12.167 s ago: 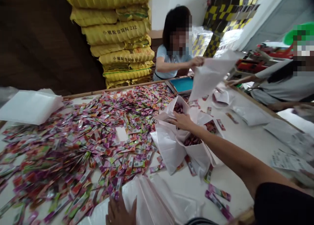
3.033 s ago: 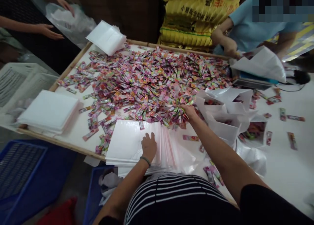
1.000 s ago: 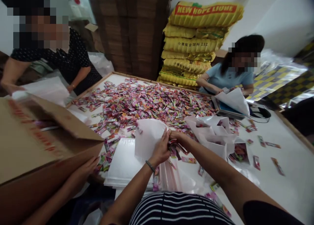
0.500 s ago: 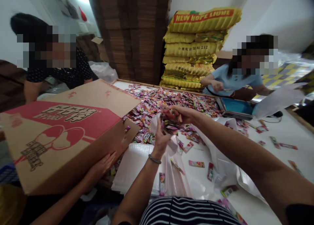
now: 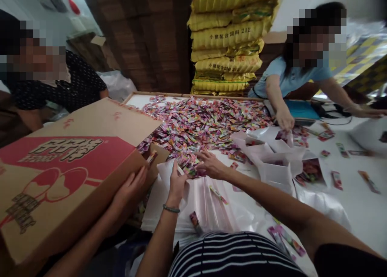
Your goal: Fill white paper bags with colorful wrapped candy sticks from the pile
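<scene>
Left hand: its fingers are gripping a white bag [image 5: 165,170], so the left hand [image 5: 177,182] is keeping it raised just above the near part of the table [image 5: 356,204]; whether packets are lying inside is not showing.
Right hand: the right hand [image 5: 213,166] is hovering palm-down at the near edge of the heap, its fingers spreading apart and gripping nothing visible; whether the fingertips are touching cannot be told.
Packets: the small packets [image 5: 193,126] are lying in a wide heap across the far middle of the table, with a few scattering near and right.
Standing bags: several standing bags [image 5: 275,170] are clustering to the right, some showing packets at their mouths.
Flat bags: a stack of flat bags [image 5: 208,200] is lying at the near edge, below both hands.
Box: another person's hand [image 5: 131,186] is supporting a cardboard box [image 5: 75,180] on the left, just beside the white bag.
Bagging step: the person seems to be gathering packets for the white bag.
Next grab: it is calling for closing the right fingers around packets while the left is holding the bag's mouth wide, away from the box.
</scene>
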A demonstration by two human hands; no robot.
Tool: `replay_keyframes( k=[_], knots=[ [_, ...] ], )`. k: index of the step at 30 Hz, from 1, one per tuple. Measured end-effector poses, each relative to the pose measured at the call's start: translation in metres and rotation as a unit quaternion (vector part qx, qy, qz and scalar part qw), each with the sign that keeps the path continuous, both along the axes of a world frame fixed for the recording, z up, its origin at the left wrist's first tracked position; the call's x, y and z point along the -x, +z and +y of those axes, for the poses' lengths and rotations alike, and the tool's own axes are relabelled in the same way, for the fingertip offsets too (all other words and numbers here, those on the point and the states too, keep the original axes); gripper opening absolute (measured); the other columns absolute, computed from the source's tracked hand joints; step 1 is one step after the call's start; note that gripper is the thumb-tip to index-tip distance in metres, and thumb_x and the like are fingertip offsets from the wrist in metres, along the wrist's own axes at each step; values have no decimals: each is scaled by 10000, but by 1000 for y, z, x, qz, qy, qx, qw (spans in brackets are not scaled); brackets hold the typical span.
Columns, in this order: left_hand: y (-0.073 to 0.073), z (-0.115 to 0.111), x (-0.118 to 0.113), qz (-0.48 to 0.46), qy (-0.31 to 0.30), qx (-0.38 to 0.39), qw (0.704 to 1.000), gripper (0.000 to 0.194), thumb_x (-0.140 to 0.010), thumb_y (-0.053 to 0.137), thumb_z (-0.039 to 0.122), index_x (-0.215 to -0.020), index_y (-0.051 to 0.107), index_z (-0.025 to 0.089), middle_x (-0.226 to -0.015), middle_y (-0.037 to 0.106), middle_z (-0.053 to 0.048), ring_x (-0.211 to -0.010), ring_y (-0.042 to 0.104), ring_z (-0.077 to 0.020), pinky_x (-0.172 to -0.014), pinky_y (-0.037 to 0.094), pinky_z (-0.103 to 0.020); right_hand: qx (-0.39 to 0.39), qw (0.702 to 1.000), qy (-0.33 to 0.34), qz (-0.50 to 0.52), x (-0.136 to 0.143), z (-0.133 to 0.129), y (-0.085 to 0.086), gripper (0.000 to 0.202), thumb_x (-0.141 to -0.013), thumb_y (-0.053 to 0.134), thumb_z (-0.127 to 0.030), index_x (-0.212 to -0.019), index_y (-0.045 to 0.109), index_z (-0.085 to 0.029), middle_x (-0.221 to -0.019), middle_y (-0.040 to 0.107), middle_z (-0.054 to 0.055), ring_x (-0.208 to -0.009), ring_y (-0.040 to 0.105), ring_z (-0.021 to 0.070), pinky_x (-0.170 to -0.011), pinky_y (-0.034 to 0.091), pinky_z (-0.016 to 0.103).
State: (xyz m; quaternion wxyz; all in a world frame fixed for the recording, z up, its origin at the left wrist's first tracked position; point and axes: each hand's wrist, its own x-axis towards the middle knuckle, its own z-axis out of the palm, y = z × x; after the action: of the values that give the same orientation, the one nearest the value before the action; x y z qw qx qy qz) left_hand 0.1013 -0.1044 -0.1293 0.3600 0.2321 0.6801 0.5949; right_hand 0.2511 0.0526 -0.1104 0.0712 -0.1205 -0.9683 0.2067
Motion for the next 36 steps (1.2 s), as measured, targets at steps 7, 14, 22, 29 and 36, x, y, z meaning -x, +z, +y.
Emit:
replay_keyframes(
  k=[7, 14, 22, 29, 36],
  knots=[
    [32, 10, -4, -141, 13, -60, 988, 1019, -582, 623, 152, -1557, 353, 271, -1094, 705, -13, -706, 560, -115, -509, 398, -191, 84, 988, -41, 126, -18, -11, -23, 473, -840, 717, -355, -1296, 673, -240, -1539, 363, 173, -1428, 332, 371, -1148, 319, 578],
    [52, 22, -3, -174, 16, -124, 977, 1012, -549, 671, 165, -1525, 420, 258, -1181, 701, -43, -651, 522, -79, -513, 375, -180, 128, 966, -104, 197, -33, 1, -3, 642, -825, 709, -613, -1330, 598, -232, -1627, 197, 168, -1467, 305, 368, -1139, 383, 549],
    [63, 28, -17, -214, 5, -157, 964, 942, -516, 685, 103, -1436, 546, 247, -1079, 719, -34, -682, 554, -105, -515, 368, -192, -64, 948, -123, 287, -38, 12, 18, 275, -946, 481, -105, -837, 711, -211, -1458, 518, 87, -1323, 492, 276, -1047, 480, 482],
    [60, 21, -20, -195, 4, -104, 975, 1003, -495, 666, 106, -1476, 491, 214, -818, 644, 27, -512, 308, -50, -427, 241, -190, -104, 977, -44, 183, -53, 20, 33, 251, -874, 722, -403, -1051, 700, -225, -1401, 556, 120, -1281, 435, 306, -1070, 400, 513],
    [63, 15, -25, -228, -3, -122, 966, 1020, -498, 656, 111, -1497, 462, 187, -818, 658, 12, -516, 347, -46, -434, 249, -172, -119, 968, -167, 147, -46, -3, -21, 196, -895, 630, -176, -948, 778, -294, -1365, 557, 65, -1251, 411, 298, -1026, 376, 478]
  ],
)
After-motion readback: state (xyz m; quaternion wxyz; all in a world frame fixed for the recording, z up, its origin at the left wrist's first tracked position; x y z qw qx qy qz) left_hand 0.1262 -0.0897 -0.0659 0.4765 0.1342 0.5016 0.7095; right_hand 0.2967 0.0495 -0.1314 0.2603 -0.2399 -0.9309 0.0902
